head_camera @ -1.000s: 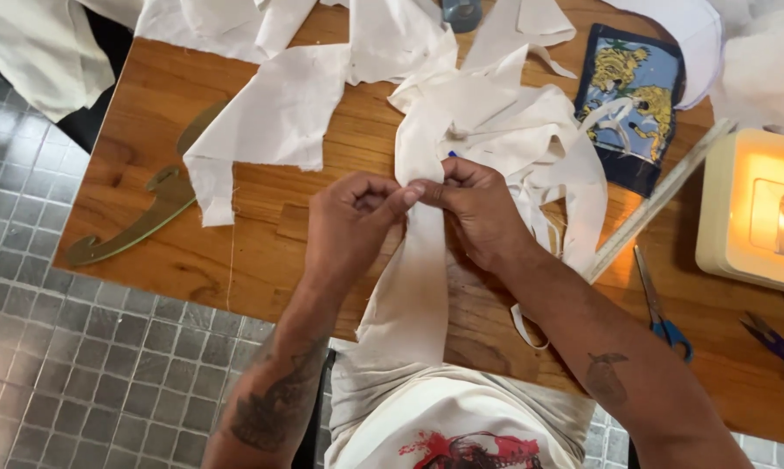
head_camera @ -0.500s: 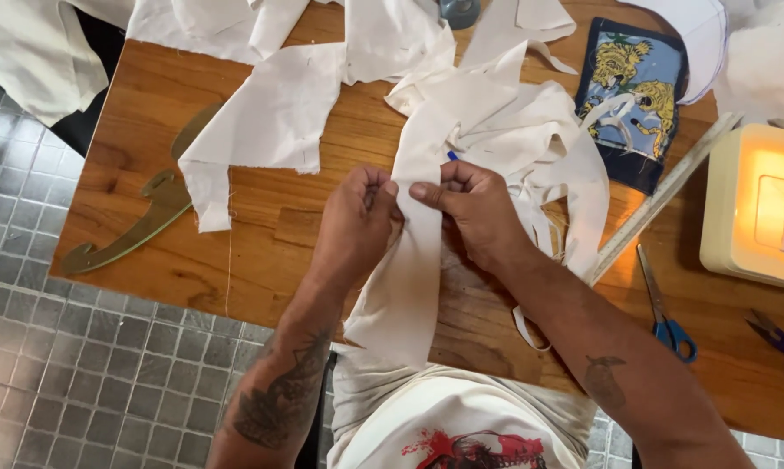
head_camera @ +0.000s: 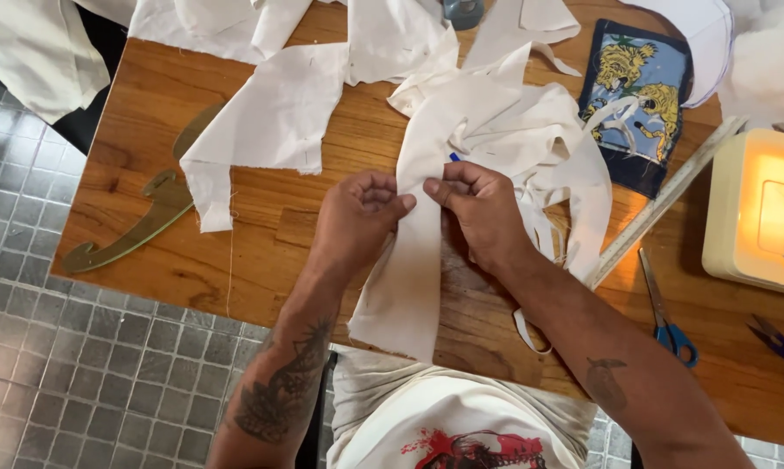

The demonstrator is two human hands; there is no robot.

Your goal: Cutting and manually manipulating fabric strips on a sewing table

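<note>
A long strip of cream cloth (head_camera: 409,278) runs down the wooden table (head_camera: 262,252) toward my lap. My left hand (head_camera: 357,217) pinches its left edge with fingers curled. Right beside it, my right hand (head_camera: 483,208) pinches the same strip between thumb and forefinger; the two hands almost touch. A small blue tip (head_camera: 454,157) shows just above my right fingers. The strip leads up into a heap of cream cloth pieces (head_camera: 513,122).
A brass-coloured curved ruler (head_camera: 140,226) lies at the left. A long straight ruler (head_camera: 670,195), blue-handled scissors (head_camera: 665,313) and small snips (head_camera: 778,343) lie on the right beside a lit cream sewing machine (head_camera: 761,213). A blue tiger-print cloth (head_camera: 639,104) sits at the back right.
Both hands have shifted slightly along the strip while still pinching it; the cloth hangs a little straighter between them.
</note>
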